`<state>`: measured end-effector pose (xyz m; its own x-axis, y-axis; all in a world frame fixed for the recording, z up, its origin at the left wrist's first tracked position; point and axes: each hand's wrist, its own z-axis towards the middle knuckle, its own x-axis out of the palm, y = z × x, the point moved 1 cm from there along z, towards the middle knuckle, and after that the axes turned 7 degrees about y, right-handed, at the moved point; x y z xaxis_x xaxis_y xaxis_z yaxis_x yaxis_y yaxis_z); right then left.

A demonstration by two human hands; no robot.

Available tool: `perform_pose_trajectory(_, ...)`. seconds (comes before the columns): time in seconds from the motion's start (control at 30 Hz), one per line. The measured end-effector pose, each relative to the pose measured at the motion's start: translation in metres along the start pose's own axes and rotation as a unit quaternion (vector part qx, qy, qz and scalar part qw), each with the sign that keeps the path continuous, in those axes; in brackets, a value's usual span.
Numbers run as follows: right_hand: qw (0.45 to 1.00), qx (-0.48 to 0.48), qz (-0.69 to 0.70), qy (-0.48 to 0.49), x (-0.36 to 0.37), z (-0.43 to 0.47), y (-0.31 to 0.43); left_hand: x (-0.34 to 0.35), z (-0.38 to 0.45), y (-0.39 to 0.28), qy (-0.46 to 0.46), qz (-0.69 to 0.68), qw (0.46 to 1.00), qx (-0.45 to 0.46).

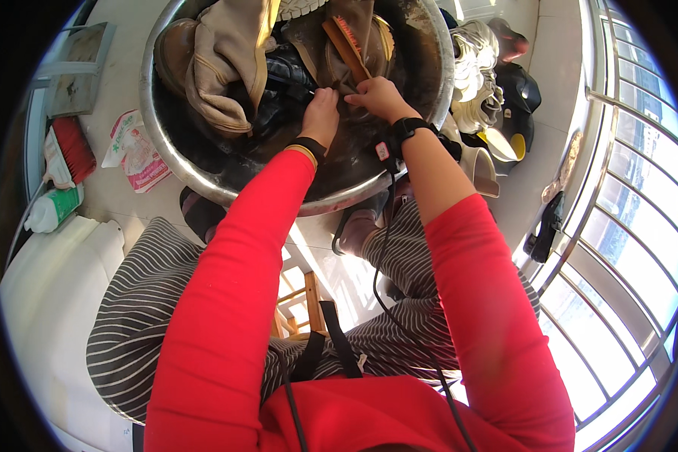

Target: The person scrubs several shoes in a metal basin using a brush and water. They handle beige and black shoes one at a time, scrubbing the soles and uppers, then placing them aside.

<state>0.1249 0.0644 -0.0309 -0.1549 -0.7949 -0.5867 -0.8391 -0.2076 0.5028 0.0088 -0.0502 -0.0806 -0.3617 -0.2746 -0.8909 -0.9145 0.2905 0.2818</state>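
Observation:
A wide metal basin (175, 161) stands before me, with several wet boots and shoes in it. My left hand (322, 116) has its fingers pinched on the dark edge of a brown boot (316, 48) on the right side of the basin. Close beside it, my right hand (379, 99) holds the handle end of a wooden scrub brush (347, 48), its orange bristles turned up and to the right. The right thumb points left, towards the boot's edge. Left of my hands lies a tan suede boot (223, 73), its shaft folded. Black footwear (285, 70) sits between the boots.
Left of the basin lie a detergent bag (141, 152), a red-bristled brush (70, 150) and a green-and-white bottle (56, 208). To the right are pale shoes (477, 62), black boots (514, 90) and a black shoe (545, 229) by a metal railing (607, 147). A wooden stool (311, 299) is beneath me.

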Motion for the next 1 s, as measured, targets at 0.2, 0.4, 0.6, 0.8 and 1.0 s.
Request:
perform_pose_trajectory(0.2,0.990,-0.043,-0.134,-0.002,0.013,0.018,0.009,0.014,0.014,-0.007,0.009,-0.009,1.000,-0.001)
perform_pose_trajectory(0.4,0.983,0.032,-0.166,-0.067,0.014,-0.008,0.011,0.003,0.003,-0.003,-0.017,-0.108,0.994,0.012)
perform_pose_trajectory(0.6,0.978,0.057,-0.193,-0.057,0.006,-0.011,0.019,0.000,-0.021,0.009,-0.082,-0.358,0.930,0.029)
perform_pose_trajectory(0.8,0.951,0.066,-0.280,-0.111,0.028,-0.003,0.028,0.003,-0.025,-0.007,-0.011,-0.544,0.838,-0.032)
perform_pose_trajectory(1.0,0.943,0.049,-0.306,-0.118,0.040,0.010,0.026,0.002,-0.024,0.008,-0.045,-0.593,0.804,-0.007)
